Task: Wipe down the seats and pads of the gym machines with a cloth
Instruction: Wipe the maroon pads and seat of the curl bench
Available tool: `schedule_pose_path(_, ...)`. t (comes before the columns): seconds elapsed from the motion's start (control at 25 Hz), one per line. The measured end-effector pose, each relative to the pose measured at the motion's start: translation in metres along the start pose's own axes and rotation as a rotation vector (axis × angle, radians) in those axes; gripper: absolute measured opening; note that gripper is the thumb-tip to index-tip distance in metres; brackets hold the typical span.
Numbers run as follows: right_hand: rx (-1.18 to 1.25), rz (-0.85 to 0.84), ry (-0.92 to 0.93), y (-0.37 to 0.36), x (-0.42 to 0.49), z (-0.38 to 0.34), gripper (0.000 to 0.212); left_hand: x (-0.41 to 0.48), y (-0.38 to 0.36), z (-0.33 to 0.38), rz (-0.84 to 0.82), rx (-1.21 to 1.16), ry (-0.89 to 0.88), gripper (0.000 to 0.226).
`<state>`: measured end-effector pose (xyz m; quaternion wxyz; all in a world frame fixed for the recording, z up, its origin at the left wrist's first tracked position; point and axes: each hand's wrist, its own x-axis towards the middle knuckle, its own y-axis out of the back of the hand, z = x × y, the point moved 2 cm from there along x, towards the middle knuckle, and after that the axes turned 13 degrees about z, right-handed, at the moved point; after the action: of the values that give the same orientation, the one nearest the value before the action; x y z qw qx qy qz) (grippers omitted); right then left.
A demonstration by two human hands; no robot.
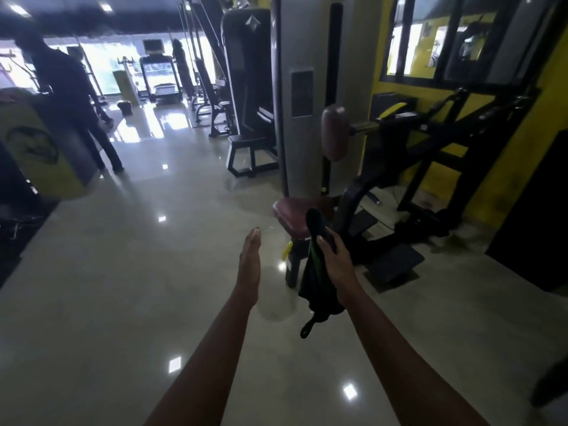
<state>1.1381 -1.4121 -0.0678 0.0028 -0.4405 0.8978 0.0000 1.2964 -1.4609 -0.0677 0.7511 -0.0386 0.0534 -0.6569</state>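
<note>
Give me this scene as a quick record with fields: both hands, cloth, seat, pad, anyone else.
left hand: open, fingers straight, holds nothing
right hand: grips cloth
cloth: dark with green, hangs down from right hand
seat: maroon, just beyond the hands
pad: maroon, upright, above seat
other person: stands far left

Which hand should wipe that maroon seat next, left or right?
Probably right. The right hand grips the cloth and is closest to the seat; the left hand is open, holds nothing, and lies farther to the side.
</note>
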Motion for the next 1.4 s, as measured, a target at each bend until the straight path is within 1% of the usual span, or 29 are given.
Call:
schedule_pose_path(0.24,0.036,0.071,-0.013,-0.139,0.112,-0.008,0.036,0.175,0.019,0.011,-0.067,0.059,0.011,0.049)
schedule_pose_path(0.4,0.039,0.186,0.002,-0.211,0.179,-0.009,0.038,0.292,0.013,0.018,-0.116,0.047,0.022,0.050)
schedule_pose_path(0.48,0.031,0.265,0.010,-0.239,0.210,-0.004,0.039,0.345,0.001,0.015,-0.183,0.051,0.024,0.050)
schedule_pose_path(0.64,0.058,0.409,0.078,-0.304,0.277,0.001,0.039,0.455,-0.021,0.015,-0.379,0.059,0.010,0.049)
schedule_pose_path(0.72,0.088,0.548,0.073,-0.334,0.306,-0.001,0.039,0.507,-0.031,0.018,-0.480,0.098,0.043,0.050)
schedule_pose_path(0.8,0.106,0.698,0.051,-0.361,0.338,-0.001,0.040,0.558,-0.045,0.021,-0.576,0.143,0.033,0.050)
schedule_pose_path(0.88,0.112,0.805,0.017,-0.380,0.369,0.001,0.042,0.601,-0.064,0.028,-0.662,0.185,0.018,0.050)
schedule_pose_path(0.96,0.112,0.885,-0.009,-0.392,0.397,0.006,0.044,0.634,-0.090,0.033,-0.757,0.181,0.042,0.050)
schedule_pose_path(1.04,0.099,0.974,0.008,-0.399,0.428,0.013,0.044,0.662,-0.120,0.032,-0.870,0.186,0.064,0.050)
schedule_pose_path(1.12,0.116,1.046,0.040,-0.404,0.461,0.021,0.043,0.688,-0.155,0.026,-0.950,0.193,0.036,0.051)
schedule_pose_path(1.24,0.211,1.176,0.098,-0.403,0.521,0.028,0.042,0.725,-0.216,0.015,-1.054,0.191,-0.038,0.052)
schedule_pose_path(1.4,0.242,1.424,0.099,-0.397,0.591,0.023,0.043,0.771,-0.297,0.014,-1.219,0.229,-0.072,0.053)
